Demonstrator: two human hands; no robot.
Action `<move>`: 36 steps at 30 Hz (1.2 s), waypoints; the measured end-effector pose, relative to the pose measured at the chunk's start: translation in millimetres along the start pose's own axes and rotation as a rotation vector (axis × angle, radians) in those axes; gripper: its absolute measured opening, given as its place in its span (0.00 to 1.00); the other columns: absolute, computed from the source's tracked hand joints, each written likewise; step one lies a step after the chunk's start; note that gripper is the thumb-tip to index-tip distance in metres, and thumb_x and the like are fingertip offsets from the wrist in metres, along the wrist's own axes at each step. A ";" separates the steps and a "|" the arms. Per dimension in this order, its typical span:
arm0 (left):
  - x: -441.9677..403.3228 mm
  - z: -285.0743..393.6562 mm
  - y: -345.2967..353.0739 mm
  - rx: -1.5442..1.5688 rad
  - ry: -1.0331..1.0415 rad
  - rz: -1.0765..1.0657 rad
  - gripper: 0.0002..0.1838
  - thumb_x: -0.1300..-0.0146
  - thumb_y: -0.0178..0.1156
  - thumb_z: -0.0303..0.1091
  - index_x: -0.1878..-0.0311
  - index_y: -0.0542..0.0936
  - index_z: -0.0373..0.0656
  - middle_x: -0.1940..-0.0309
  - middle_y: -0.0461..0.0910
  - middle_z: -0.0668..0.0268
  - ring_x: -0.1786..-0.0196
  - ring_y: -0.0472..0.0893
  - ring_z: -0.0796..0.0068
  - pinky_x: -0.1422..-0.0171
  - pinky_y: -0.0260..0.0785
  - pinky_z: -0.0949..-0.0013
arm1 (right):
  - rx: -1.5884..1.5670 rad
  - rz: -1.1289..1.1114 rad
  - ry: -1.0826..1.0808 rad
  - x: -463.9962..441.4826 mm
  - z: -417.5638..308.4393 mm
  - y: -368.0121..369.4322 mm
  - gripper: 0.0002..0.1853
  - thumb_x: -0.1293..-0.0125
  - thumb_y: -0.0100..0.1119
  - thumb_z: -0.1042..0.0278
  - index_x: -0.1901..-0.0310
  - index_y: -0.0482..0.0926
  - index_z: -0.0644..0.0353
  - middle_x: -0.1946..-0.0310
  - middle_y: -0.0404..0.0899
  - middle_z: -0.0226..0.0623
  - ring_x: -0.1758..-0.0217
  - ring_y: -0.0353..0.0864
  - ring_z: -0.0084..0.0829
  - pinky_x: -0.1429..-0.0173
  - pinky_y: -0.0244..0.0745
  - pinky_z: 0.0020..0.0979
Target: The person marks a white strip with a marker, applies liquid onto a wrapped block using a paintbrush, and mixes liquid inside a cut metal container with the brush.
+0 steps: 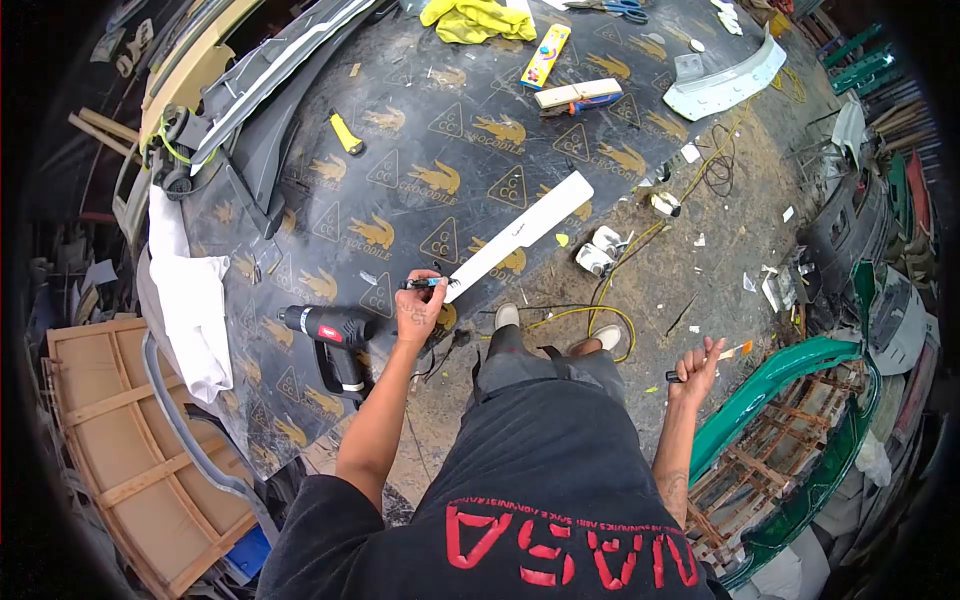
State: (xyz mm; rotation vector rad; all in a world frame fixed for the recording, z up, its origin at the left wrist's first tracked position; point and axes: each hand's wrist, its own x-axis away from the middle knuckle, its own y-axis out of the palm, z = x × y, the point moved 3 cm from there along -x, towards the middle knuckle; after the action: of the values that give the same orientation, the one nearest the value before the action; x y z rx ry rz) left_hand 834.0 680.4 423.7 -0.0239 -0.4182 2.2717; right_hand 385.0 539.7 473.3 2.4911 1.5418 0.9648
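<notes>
A person's left hand (418,312), its grip closed round a pen (420,284), is at the near end of a white strip (540,215) lying on a dark worktop (410,230). The step in hand looks like marking that end; whether the tip touches is too small to tell. The right hand (695,372), well apart to the right, has its grip closed round an orange-tipped tool (746,348). A heat gun (340,327) lies near the left wrist. A clean stroke would call for a steady strip, which neither hand plainly pins.
</notes>
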 end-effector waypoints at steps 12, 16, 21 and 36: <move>-1.8 0.2 0.7 -0.021 0.034 0.021 0.09 0.42 0.64 0.30 0.64 0.77 0.34 0.78 0.78 0.69 0.76 0.75 0.87 0.73 0.66 0.79 | -0.003 -0.017 -0.006 3.8 -0.9 -0.2 0.25 0.36 0.56 0.46 0.54 0.69 0.62 0.86 0.45 0.18 0.87 0.44 0.12 0.87 0.39 0.19; -1.8 4.5 -0.7 -0.068 0.047 0.006 0.09 0.41 0.64 0.30 0.65 0.77 0.34 0.79 0.78 0.69 0.77 0.74 0.87 0.74 0.65 0.78 | 0.007 -0.009 0.009 6.6 -1.5 4.3 0.27 0.37 0.56 0.45 0.52 0.67 0.63 0.86 0.45 0.17 0.87 0.44 0.12 0.87 0.39 0.18; -2.8 -4.5 -0.6 -0.015 0.042 0.011 0.09 0.41 0.63 0.30 0.65 0.76 0.34 0.79 0.78 0.68 0.77 0.73 0.87 0.75 0.64 0.78 | 0.001 -0.010 0.008 6.5 -1.4 3.7 0.26 0.37 0.56 0.45 0.53 0.67 0.63 0.86 0.45 0.18 0.87 0.44 0.12 0.87 0.39 0.18; -4.8 5.1 -0.6 -0.032 0.062 -0.003 0.09 0.42 0.63 0.30 0.66 0.77 0.34 0.80 0.78 0.69 0.78 0.73 0.87 0.75 0.64 0.78 | 0.012 -0.016 -0.005 6.8 0.1 -1.4 0.28 0.37 0.57 0.45 0.51 0.67 0.65 0.86 0.45 0.18 0.87 0.44 0.12 0.88 0.39 0.18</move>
State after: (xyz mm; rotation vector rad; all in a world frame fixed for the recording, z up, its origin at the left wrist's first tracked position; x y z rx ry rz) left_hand 836.9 675.7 428.2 -0.1094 -0.4217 2.2549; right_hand 386.1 546.0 475.9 2.4830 1.5679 0.9497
